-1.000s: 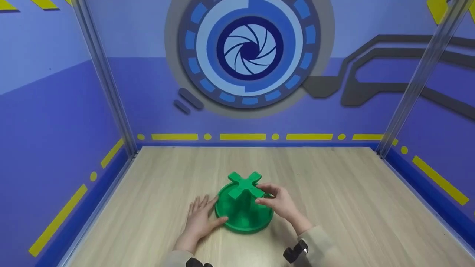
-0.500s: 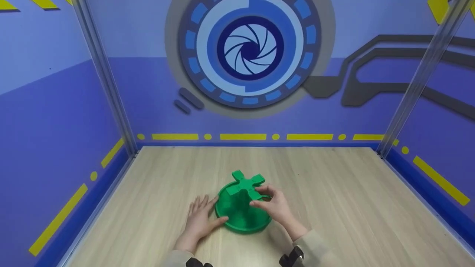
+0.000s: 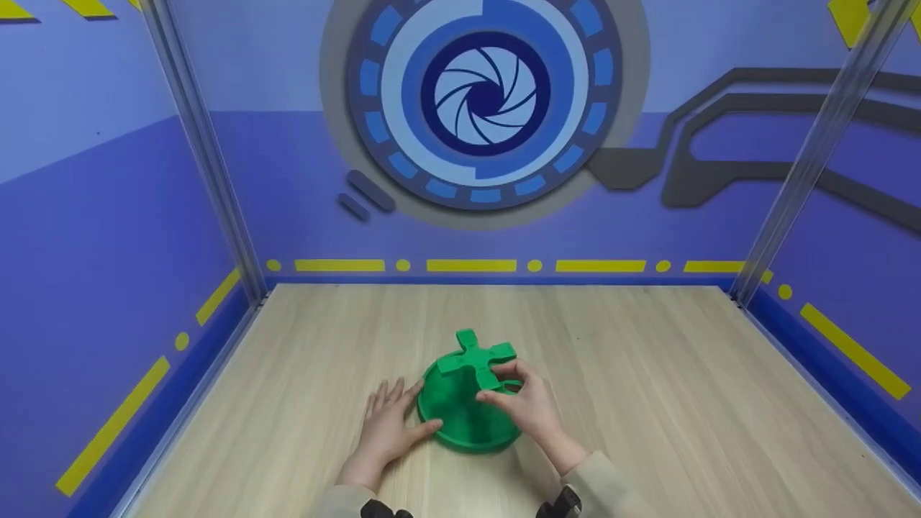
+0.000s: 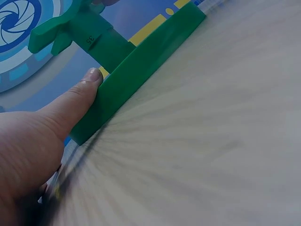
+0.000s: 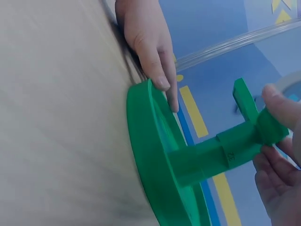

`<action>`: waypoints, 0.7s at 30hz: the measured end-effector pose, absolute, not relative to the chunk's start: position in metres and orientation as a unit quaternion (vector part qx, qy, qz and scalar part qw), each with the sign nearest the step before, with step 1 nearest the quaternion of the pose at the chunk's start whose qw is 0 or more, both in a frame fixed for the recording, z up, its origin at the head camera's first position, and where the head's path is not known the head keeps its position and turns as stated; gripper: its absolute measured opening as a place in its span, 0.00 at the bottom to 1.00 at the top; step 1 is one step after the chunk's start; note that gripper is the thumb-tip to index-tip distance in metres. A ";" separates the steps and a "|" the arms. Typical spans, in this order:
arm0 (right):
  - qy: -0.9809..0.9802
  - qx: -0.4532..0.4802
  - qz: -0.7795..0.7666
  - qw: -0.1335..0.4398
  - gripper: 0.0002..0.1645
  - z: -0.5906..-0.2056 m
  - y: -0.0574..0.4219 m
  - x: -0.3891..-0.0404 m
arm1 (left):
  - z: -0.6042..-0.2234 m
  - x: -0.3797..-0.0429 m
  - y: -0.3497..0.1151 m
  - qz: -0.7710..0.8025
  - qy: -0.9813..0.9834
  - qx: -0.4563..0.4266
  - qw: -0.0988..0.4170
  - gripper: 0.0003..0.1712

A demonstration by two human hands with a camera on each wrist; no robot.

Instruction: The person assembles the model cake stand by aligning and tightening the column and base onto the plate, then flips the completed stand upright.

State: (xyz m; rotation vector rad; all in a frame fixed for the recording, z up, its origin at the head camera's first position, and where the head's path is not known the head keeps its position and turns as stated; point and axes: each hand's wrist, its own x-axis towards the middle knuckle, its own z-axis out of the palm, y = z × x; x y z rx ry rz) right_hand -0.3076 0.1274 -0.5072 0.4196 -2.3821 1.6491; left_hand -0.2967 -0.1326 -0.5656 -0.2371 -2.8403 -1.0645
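Note:
A green round base [image 3: 471, 440] with a raised rim sits on the table. From its middle rises a green column [image 5: 204, 157], topped by a cross-shaped handle [image 3: 475, 357] with flat arms. Small digits are marked on the column in both wrist views. My left hand [image 3: 392, 429] rests at the left of the base, thumb over the rim and the other fingers stretched out along its side. With thumb and fingers, my right hand [image 3: 534, 406] pinches the near right arm of the handle. That hand hides part of the base's right rim.
The light wooden table [image 3: 345, 324] is enclosed by blue printed walls [image 3: 288, 180] at the back and sides. Clear upright posts [image 3: 209, 151] stand at its back corners. Dark wrist devices [image 3: 561, 502] sit at both cuffs.
The cross-shaped handle has turned clockwise as seen from above. My right hand has moved a little left and toward me with it. The left hand and the base have stayed put.

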 end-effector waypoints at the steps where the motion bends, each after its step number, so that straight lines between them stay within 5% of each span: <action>1: -0.808 0.142 0.562 0.109 0.25 -0.506 0.129 -0.308 | -0.565 -0.296 -0.133 -0.350 -0.932 -0.077 0.049 0.51; 15: -0.780 0.116 0.593 0.164 0.17 -0.484 0.157 -0.333 | -0.564 -0.297 -0.134 -0.348 -0.932 -0.086 0.055 0.51; 21: -0.793 0.113 0.588 0.114 0.23 -0.486 0.165 -0.348 | -0.564 -0.296 -0.133 -0.352 -0.931 -0.084 0.055 0.52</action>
